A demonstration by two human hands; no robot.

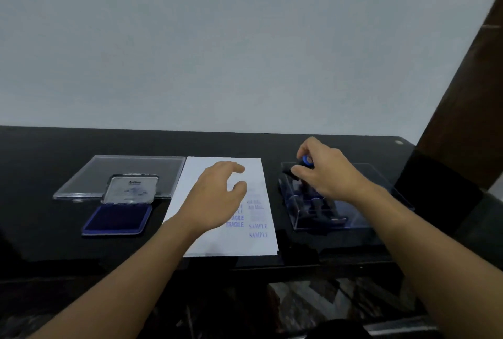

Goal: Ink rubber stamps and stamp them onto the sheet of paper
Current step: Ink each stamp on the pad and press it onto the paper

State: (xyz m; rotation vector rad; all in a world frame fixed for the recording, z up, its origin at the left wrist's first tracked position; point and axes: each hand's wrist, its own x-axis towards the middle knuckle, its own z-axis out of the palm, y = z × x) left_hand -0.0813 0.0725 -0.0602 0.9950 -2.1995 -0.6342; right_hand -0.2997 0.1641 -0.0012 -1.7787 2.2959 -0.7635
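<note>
Stamp (305, 162) pinched in right hand (325, 174) fingers above clear stamp tray (362, 219), left hand (217, 197) loose over paper (217, 243), likely mid-swap; next move needs inking at open ink pad (117, 219) on bench (40, 216).

- Two hands, left (215, 197) and right (324, 172), are showing.
- One sheet of paper (217, 240) is lying there.
- One ink pad (117, 219) is sitting open.
- One clear lid (89, 175) is lying flat.
- One clear stamp box (353, 216) is sitting there.
- One stamp (306, 161) is showing clearly.
</note>
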